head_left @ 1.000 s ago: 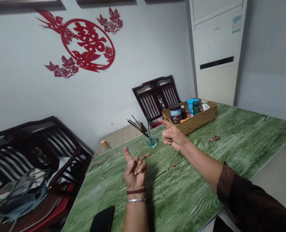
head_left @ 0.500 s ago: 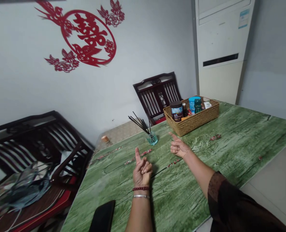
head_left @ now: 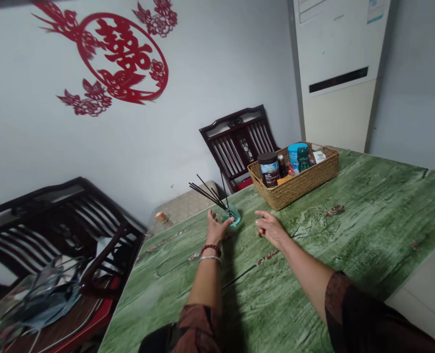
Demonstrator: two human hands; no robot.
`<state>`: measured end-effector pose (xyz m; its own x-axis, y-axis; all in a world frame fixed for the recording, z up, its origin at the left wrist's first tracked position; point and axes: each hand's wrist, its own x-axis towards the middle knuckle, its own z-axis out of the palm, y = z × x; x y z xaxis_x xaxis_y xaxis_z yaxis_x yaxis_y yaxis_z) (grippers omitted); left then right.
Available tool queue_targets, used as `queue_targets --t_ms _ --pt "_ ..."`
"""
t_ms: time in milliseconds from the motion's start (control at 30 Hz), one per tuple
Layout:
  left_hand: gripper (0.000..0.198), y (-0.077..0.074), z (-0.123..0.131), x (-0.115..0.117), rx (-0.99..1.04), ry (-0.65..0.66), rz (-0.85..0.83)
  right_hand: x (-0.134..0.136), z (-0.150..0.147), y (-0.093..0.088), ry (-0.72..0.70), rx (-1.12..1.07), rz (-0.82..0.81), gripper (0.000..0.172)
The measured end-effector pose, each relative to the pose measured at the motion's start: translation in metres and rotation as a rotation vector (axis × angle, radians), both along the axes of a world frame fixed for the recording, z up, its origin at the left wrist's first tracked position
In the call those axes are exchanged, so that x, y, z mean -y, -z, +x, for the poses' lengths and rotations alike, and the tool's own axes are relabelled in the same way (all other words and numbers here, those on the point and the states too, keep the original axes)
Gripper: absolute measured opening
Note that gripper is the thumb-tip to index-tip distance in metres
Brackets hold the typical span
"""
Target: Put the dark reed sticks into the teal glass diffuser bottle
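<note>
Head view: the open left hand (head_left: 217,229) reaches the near side of a teal glass diffuser jar (head_left: 234,217), not clenched on it, its reeds (head_left: 210,197) slanting far-left; the open right hand (head_left: 270,229) lies farther right.

Upright teal glass reed diffuser (head_left: 234,217)

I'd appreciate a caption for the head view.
Left hand touches a glass reed diffuser on a green table; right hand nearby.
</note>
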<state>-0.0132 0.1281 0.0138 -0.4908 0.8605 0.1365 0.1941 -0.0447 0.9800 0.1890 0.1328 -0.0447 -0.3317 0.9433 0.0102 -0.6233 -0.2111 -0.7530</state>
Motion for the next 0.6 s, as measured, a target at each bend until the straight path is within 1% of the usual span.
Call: queue_targets --t_ms 67,133,200,267,333,400,433,533,600 --pt "0.101 0.006 0.003 -0.019 -0.072 0.011 0.012 0.0 -0.001 0.002 -0.008 0.006 0.021 0.06" --pt "0.088 0.011 0.006 -0.03 -0.131 0.036 0.027 -0.001 -0.002 0.004 -0.014 0.022 0.048 0.061" --pt "0.073 0.014 0.008 -0.034 -0.179 0.058 0.034 -0.003 -0.004 0.005 0.011 0.074 0.07 0.063" --pt "0.063 0.017 0.01 -0.03 -0.216 0.071 0.035 -0.004 -0.005 0.004 0.071 0.188 0.117 0.064" --pt "0.061 0.019 0.012 -0.016 -0.246 0.083 0.042 -0.003 -0.006 -0.002 0.151 0.352 0.216 0.066" --pt "0.059 0.021 0.017 0.006 -0.271 0.097 0.055 0.004 -0.006 -0.012 0.199 0.501 0.355 0.072" --pt "0.058 0.022 0.02 0.02 -0.282 0.105 0.063 0.01 -0.006 -0.019 0.201 0.557 0.433 0.076" --pt "0.055 0.023 0.033 0.066 -0.305 0.143 0.076 0.033 -0.01 -0.039 0.136 0.676 0.639 0.089" --pt "0.057 0.022 0.042 0.096 -0.308 0.185 0.078 0.05 -0.014 -0.051 0.072 0.744 0.704 0.097"
